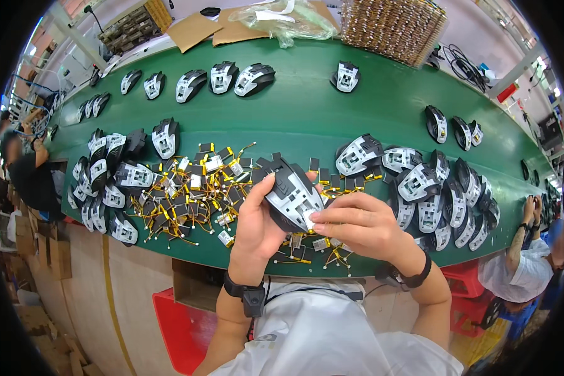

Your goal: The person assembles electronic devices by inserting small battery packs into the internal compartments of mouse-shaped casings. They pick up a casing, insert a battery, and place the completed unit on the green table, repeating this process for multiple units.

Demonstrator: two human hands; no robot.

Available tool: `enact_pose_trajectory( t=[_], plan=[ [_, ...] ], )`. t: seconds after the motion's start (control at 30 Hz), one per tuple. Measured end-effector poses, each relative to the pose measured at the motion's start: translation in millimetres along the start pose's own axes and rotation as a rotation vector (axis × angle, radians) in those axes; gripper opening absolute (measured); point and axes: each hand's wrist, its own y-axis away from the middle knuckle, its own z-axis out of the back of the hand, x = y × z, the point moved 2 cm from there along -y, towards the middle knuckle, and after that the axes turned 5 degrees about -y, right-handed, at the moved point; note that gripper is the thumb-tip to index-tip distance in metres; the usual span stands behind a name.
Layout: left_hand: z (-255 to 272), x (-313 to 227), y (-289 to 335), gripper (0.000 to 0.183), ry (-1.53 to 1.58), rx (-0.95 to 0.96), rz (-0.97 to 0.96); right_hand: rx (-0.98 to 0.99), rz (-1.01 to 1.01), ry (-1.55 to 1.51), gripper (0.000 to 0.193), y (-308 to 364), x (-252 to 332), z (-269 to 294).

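Observation:
My left hand is closed round a half-built computer mouse, black with a silver-white inner frame, held tilted above the bench. At its near right end, my right hand pinches a small whitish piece against the frame; the fingers partly hide it, so its kind is unclear. Beneath and left of my hands spreads a heap of small battery packs with yellow tape and thin wires. More packs lie under my right hand.
Similar mice are piled at the left and right of the green bench. Others stand in a far row. Behind are a stacked tray block and cardboard. A co-worker sits at right; a red crate stands below.

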Motion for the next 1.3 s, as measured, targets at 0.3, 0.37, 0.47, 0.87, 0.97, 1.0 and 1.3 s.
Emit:
enact_pose_trajectory(
  t=[0.3,0.37,0.47,0.87,0.97,1.0,1.3],
  plan=[
    [-1,7,2,0.045,0.015,0.019,0.058,0.028,0.148,0.039,0.025,2,21,5],
    [-3,9,3,0.044,0.024,0.032,0.076,0.034,0.161,0.039,0.026,4,22,6],
    [-2,10,5,0.045,0.043,0.051,0.093,0.049,0.131,-0.007,0.026,5,25,10],
    [-3,23,6,0.06,-0.083,0.026,-0.024,0.016,0.094,0.088,0.026,9,25,7],
    [-2,30,6,0.061,-0.162,-0.048,-0.129,0.0,-0.121,0.01,0.026,10,15,7],
    [0,31,5,0.061,-0.186,-0.045,-0.137,-0.005,-0.185,-0.014,0.027,12,17,4],
    [-1,37,8,0.056,-0.159,0.041,-0.135,-0.16,-0.55,-0.271,0.017,17,19,-5]
  ],
)
